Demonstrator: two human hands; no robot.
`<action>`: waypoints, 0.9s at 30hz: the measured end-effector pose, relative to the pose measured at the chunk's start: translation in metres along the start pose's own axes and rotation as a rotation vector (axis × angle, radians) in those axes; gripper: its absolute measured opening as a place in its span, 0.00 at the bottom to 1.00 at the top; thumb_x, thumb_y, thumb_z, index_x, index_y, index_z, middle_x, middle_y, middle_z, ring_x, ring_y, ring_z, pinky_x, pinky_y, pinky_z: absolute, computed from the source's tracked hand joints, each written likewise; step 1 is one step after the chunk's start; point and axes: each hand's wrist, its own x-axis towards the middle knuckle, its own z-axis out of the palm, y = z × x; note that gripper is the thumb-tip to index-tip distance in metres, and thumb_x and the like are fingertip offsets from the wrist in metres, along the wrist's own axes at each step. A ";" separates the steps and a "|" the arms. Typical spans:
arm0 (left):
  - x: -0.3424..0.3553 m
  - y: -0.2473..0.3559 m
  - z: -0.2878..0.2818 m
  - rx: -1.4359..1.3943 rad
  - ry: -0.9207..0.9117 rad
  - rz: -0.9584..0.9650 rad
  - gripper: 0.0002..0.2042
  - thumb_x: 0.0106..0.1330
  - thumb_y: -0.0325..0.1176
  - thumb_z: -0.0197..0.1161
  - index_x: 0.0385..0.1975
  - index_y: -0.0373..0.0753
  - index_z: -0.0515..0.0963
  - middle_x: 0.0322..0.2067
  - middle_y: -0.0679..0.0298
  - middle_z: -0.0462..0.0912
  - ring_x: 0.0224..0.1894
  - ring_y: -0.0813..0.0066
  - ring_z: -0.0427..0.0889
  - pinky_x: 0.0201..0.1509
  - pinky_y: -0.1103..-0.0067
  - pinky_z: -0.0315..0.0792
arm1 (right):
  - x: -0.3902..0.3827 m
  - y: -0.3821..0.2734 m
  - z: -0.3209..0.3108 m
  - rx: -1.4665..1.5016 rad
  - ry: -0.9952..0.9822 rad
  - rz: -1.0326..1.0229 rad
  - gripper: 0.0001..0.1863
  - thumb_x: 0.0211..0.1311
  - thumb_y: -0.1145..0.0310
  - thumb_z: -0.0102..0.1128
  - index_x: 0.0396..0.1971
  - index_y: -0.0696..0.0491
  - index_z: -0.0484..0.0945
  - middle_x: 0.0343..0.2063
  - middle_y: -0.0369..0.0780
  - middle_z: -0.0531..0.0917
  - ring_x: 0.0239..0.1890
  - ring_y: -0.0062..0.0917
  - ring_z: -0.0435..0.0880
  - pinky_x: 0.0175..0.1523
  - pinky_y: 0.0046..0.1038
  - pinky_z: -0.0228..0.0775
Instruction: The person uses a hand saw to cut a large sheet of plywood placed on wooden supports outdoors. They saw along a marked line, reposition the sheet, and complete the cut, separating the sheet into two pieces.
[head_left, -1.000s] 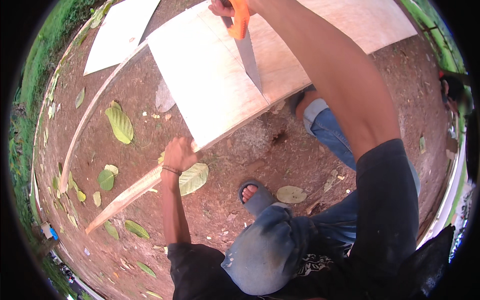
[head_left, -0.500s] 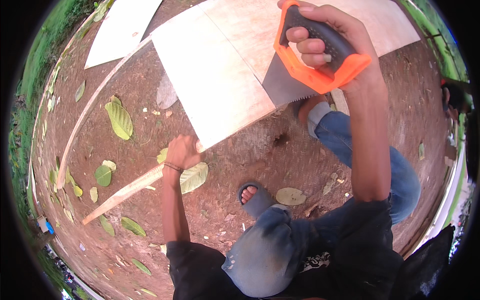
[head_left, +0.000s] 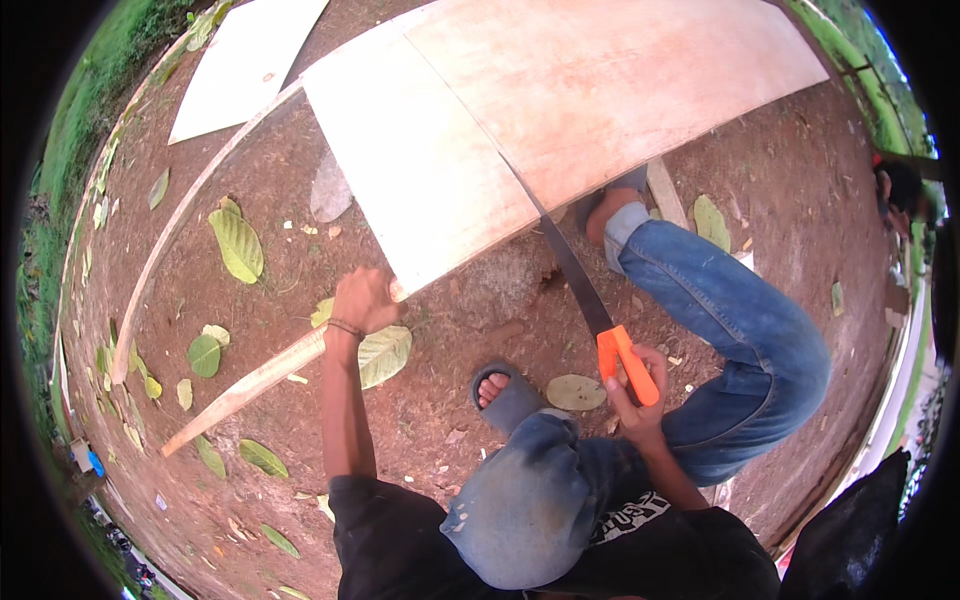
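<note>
Handsaw (head_left: 574,268): middle of the frame, blade across the near edge of the plywood sheet (head_left: 620,90), in line with a dark line (head_left: 456,94) there
Right hand (head_left: 643,408): lower right of centre, fingers wrapped round the saw's orange handle
Left hand (head_left: 364,300): left of centre, curled over the wooden batten (head_left: 250,388) by the sheet's corner; cannot tell what its fingers pinch

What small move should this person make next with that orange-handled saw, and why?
Probably a gentle forward push of the saw along the dark line. The right hand holds the handle near the knees, the blade crosses the board's near edge, and the line runs on ahead of it. The left hand is at the near left corner.
</note>
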 end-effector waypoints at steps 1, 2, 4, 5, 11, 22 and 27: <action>-0.001 0.003 -0.004 -0.001 -0.013 -0.006 0.16 0.39 0.37 0.62 0.12 0.47 0.57 0.10 0.74 0.52 0.14 0.76 0.51 0.17 0.74 0.54 | -0.001 0.005 -0.002 0.051 0.002 0.033 0.28 0.65 0.78 0.66 0.63 0.56 0.66 0.51 0.38 0.75 0.40 0.14 0.75 0.44 0.19 0.71; -0.002 0.004 -0.006 -0.011 -0.024 -0.018 0.16 0.39 0.37 0.62 0.12 0.48 0.56 0.10 0.75 0.52 0.14 0.76 0.50 0.17 0.74 0.54 | 0.007 -0.015 0.001 0.037 -0.027 0.041 0.29 0.66 0.78 0.66 0.64 0.56 0.65 0.52 0.39 0.75 0.42 0.15 0.76 0.46 0.19 0.71; -0.009 -0.007 -0.003 0.036 -0.011 -0.034 0.15 0.39 0.36 0.63 0.12 0.45 0.60 0.09 0.72 0.56 0.13 0.74 0.55 0.17 0.73 0.58 | 0.031 -0.071 -0.001 0.034 -0.110 0.056 0.32 0.66 0.77 0.65 0.68 0.56 0.62 0.50 0.38 0.76 0.41 0.14 0.77 0.45 0.19 0.72; -0.011 -0.011 -0.005 0.060 -0.004 -0.044 0.14 0.39 0.36 0.63 0.11 0.43 0.62 0.08 0.70 0.57 0.13 0.73 0.57 0.17 0.72 0.60 | 0.047 -0.108 -0.001 0.079 -0.198 0.061 0.34 0.67 0.77 0.65 0.70 0.56 0.61 0.46 0.38 0.77 0.38 0.13 0.77 0.42 0.18 0.72; -0.011 0.007 0.001 0.013 0.082 -0.082 0.17 0.38 0.41 0.66 0.14 0.34 0.67 0.08 0.62 0.63 0.13 0.69 0.62 0.19 0.68 0.67 | 0.173 -0.235 0.040 0.384 -0.469 0.056 0.28 0.70 0.72 0.61 0.67 0.59 0.64 0.31 0.38 0.78 0.24 0.14 0.75 0.23 0.18 0.69; -0.015 0.011 0.006 0.081 0.140 -0.113 0.16 0.40 0.39 0.65 0.12 0.38 0.64 0.08 0.66 0.58 0.13 0.73 0.56 0.16 0.71 0.59 | 0.424 -0.247 0.128 0.931 -0.786 0.874 0.08 0.68 0.74 0.48 0.29 0.60 0.64 0.26 0.42 0.68 0.24 0.23 0.69 0.28 0.24 0.71; -0.012 0.012 0.013 0.065 0.173 -0.054 0.15 0.40 0.40 0.66 0.13 0.36 0.68 0.08 0.62 0.62 0.13 0.70 0.60 0.19 0.69 0.64 | 0.452 -0.232 0.147 0.916 -0.799 0.888 0.08 0.64 0.76 0.48 0.27 0.59 0.61 0.25 0.42 0.66 0.25 0.26 0.69 0.28 0.27 0.70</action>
